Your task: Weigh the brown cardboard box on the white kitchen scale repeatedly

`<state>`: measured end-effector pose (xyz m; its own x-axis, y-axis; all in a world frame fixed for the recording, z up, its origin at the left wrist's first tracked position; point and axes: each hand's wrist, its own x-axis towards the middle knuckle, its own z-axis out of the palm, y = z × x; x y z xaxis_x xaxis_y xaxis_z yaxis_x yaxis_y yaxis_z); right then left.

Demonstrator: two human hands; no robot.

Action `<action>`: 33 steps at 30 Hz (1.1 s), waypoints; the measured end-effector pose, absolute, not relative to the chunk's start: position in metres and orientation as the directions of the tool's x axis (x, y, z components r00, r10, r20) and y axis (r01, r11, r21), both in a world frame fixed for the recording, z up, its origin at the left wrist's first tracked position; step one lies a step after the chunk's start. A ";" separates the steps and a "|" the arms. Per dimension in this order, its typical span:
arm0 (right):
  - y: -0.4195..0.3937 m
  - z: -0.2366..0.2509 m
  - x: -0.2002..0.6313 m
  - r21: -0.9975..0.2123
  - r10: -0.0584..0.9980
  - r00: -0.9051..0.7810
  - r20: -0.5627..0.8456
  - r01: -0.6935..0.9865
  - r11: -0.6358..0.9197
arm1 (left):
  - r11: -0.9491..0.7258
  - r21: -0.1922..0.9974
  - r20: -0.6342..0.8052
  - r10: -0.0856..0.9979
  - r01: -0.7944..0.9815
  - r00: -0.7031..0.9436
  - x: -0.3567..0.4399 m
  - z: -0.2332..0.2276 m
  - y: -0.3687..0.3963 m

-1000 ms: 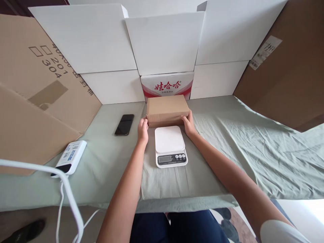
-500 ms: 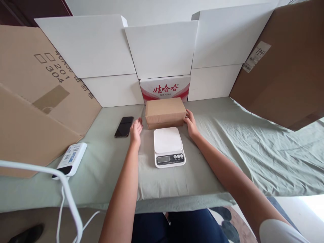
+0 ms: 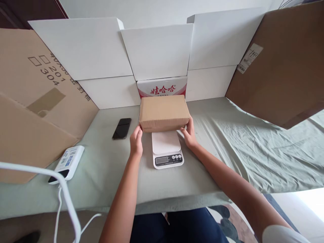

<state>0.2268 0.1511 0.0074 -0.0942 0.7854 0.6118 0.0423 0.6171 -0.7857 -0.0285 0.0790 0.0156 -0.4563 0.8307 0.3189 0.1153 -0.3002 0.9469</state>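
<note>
Between my two hands is a closed brown cardboard box [image 3: 164, 109], held at its lower left and right ends. My left hand [image 3: 136, 141] grips the left end, its thumb towards me and its other fingers partly hidden behind the box. On the right end my right hand [image 3: 189, 135] is closed around the lower corner. Just in front of the box lies a white digital kitchen scale [image 3: 167, 145], its back edge hidden by the box. The scale's display [image 3: 162, 160] shows no digits that I can make out.
A black phone [image 3: 122, 128] lies left of my left hand. Further left are a white power-bank-like device [image 3: 68, 163] with a cable and a white curved tube [image 3: 66, 192]. White boxes [image 3: 157, 50] form a wall behind; large cardboard boxes [image 3: 273, 67] flank the green cloth [image 3: 217, 135].
My left hand has closed on the box, where it was apart from it before. The box has come up and nearer to me, now covering the scale's back edge.
</note>
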 end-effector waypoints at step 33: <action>0.098 0.015 0.257 -0.862 0.862 0.003 0.507 -0.013 0.507 | -0.343 0.939 0.266 0.786 -0.036 -0.559 -0.008 0.005 -0.004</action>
<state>0.2570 0.0978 0.0146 0.0031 0.8617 0.5073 -0.0128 0.5073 -0.8617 -0.0077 -0.0039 0.0055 -0.5589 0.7855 0.2656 -0.0358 -0.3428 0.9387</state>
